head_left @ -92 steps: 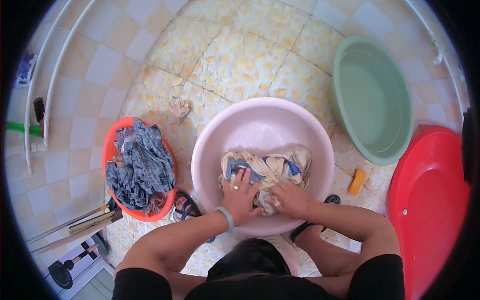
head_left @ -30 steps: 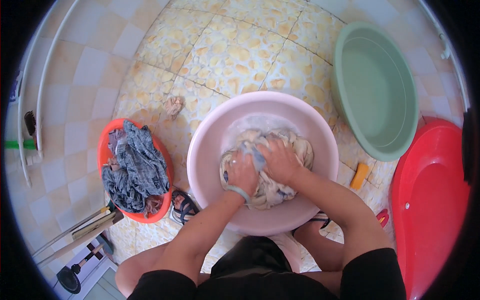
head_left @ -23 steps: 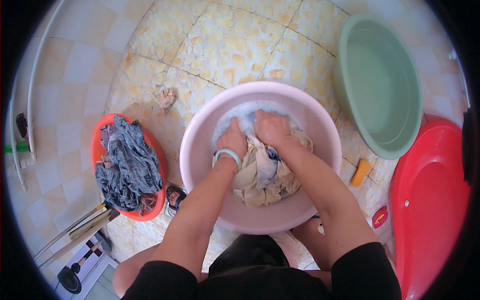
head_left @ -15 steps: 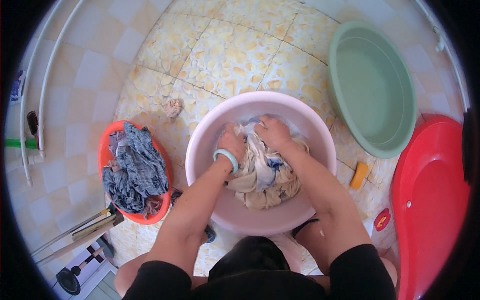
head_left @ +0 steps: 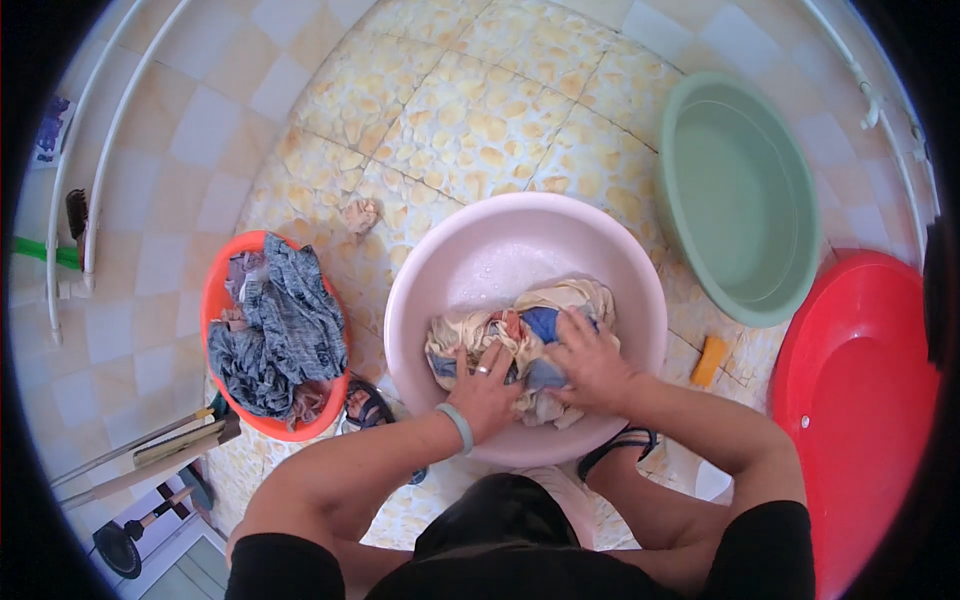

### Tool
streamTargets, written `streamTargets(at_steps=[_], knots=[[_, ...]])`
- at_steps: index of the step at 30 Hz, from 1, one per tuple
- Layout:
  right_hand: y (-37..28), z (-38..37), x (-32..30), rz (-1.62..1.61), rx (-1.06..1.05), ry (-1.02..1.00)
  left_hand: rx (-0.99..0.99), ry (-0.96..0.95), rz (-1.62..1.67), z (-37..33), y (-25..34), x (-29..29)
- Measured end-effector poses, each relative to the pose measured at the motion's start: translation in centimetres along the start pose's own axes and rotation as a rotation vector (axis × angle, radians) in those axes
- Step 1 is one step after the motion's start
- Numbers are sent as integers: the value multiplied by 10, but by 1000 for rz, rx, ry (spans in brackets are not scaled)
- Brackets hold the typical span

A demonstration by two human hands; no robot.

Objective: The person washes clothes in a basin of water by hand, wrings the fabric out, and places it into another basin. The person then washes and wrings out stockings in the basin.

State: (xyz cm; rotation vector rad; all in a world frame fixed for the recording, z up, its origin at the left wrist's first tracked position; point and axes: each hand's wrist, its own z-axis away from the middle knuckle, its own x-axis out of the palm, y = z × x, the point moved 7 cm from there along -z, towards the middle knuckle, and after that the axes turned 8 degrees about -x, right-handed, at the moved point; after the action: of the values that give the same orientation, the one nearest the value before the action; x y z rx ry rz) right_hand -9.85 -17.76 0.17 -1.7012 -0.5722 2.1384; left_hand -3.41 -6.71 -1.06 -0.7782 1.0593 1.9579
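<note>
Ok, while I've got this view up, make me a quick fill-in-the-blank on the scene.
1. The left hand and right hand rest on cloth inside the pale ____ basin.
2. A ring shows on the ____ hand.
3. For the person, the orange tub stands to the ____ of the basin.
4. The oval tub at the picture's upper right is ____.

Missing words: pink; left; left; green.

Left hand point(head_left: 487, 397) and right hand point(head_left: 592, 370) are covering parts of the cloth bundle point(head_left: 570, 294). Left forearm point(head_left: 365, 470) is hiding part of the left sandal point(head_left: 372, 408). Piled clothes point(head_left: 290, 315) are masking the orange basin point(head_left: 275, 427) bottom. Red tub point(head_left: 860, 430) is running out of view.
</note>
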Motion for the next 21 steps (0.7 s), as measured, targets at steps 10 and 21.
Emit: streamTargets(at_steps=[10, 21], knots=[[49, -79, 29, 92, -94, 40, -89, 18, -63, -63, -54, 36], [103, -119, 17, -275, 504, 35, -503, -53, 203, -125, -100, -11]])
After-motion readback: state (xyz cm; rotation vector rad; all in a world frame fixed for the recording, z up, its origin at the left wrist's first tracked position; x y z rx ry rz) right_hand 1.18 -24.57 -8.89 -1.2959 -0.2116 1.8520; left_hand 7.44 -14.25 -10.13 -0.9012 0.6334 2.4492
